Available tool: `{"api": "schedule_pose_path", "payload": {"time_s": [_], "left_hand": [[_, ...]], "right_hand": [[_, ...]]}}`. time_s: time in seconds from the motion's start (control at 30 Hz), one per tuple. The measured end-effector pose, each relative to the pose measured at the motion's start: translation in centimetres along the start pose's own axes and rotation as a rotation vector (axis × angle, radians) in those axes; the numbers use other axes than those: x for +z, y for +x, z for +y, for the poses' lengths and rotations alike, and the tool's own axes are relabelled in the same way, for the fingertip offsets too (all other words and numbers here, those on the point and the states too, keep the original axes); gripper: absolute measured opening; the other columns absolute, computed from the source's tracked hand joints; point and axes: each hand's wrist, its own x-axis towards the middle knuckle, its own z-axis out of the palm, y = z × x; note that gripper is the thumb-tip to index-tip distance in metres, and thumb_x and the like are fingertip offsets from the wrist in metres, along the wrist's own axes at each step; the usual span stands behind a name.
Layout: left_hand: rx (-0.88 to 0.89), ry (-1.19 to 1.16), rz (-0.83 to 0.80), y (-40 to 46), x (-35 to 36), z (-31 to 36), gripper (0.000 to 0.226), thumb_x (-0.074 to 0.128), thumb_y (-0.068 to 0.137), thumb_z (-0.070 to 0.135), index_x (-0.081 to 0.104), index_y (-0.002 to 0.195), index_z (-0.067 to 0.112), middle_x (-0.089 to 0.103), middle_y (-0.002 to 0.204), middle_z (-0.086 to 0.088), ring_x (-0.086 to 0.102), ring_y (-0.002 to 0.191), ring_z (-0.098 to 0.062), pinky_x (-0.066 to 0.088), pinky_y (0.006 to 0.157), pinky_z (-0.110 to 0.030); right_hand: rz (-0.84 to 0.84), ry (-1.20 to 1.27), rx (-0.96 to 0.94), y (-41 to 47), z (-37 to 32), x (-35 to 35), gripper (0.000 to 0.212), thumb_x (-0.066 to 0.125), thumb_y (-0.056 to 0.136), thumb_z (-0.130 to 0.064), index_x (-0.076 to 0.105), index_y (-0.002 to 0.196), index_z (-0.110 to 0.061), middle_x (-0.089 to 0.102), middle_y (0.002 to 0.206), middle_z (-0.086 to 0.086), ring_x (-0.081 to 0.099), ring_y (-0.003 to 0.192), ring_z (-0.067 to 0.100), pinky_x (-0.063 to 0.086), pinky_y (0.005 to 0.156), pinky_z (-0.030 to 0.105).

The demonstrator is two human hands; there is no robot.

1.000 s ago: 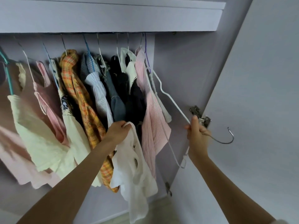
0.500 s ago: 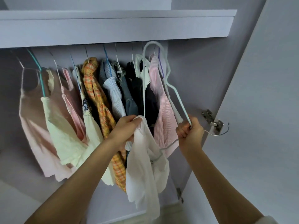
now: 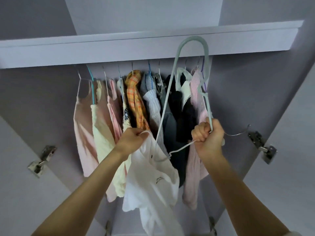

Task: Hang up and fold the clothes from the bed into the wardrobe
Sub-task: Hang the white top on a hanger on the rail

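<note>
Fingers (image 3: 201,133) of my right hand (image 3: 208,137) clench the pale hanger (image 3: 207,103) while my left hand (image 3: 132,139) pinches the white top (image 3: 153,181), whose strap could slip off.

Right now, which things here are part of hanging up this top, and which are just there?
In the job:
left hand gripping the white top
right hand gripping the pale hanger

Just there:
orange plaid shirt
pink striped shirt
cream top
door hinges

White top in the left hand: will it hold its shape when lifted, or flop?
Probably floppy: the white top hangs in loose folds below the left hand. Likely light, since a pinch at its edge carries it. It may slide off the thin hanger.
</note>
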Motion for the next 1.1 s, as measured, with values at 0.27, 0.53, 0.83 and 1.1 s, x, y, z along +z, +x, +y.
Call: {"api": "schedule_pose_path", "payload": {"time_s": [0.27, 0.53, 0.83, 1.1], "left_hand": [[0.002, -0.491, 0.061, -1.9, -3.8, 2.7, 0.018, 0.059, 0.090, 0.014, 0.071, 0.077, 0.012, 0.070, 0.074, -0.005, 0.066, 0.072, -0.018, 0.054, 0.072, -0.027], [0.074, 0.349, 0.446, -2.2, -10.2, -0.6, 0.023, 0.054, 0.087, 0.010, 0.059, 0.067, 0.000, 0.049, 0.057, -0.009, 0.041, 0.055, -0.023, 0.033, 0.056, -0.030], [-0.016, 0.676, 0.461, -2.7, -10.3, -3.9, 0.021, 0.049, 0.089, 0.013, 0.070, 0.092, 0.015, 0.066, 0.095, -0.017, 0.053, 0.086, -0.040, 0.042, 0.070, -0.036], [0.199, 0.633, 0.310, -2.4, -9.1, -2.5, 0.022, 0.050, 0.092, 0.020, 0.069, 0.086, 0.010, 0.062, 0.084, -0.006, 0.052, 0.082, -0.025, 0.045, 0.076, -0.034]], "right_hand": [[0.070, -0.208, 0.169, 0.5, 6.6, -2.2, 0.048, 0.039, 0.090, -0.005, 0.029, 0.044, -0.018, 0.022, 0.035, -0.006, 0.016, 0.030, 0.006, 0.012, 0.037, 0.021], [-0.125, -0.807, -0.034, 2.2, 6.5, -2.4, 0.043, 0.054, 0.088, -0.003, 0.044, 0.046, -0.010, 0.039, 0.034, -0.008, 0.034, 0.033, 0.001, 0.028, 0.038, 0.011], [-0.434, -1.216, -0.171, 2.6, 6.7, 0.0, 0.053, 0.057, 0.085, -0.006, 0.030, 0.042, -0.019, 0.026, 0.038, -0.011, 0.025, 0.041, 0.007, 0.022, 0.043, 0.021], [-0.512, -1.224, -0.124, 2.9, 6.4, 3.9, 0.051, 0.058, 0.085, -0.013, 0.046, 0.036, -0.016, 0.034, 0.032, -0.010, 0.027, 0.032, 0.003, 0.022, 0.038, 0.015]]}}
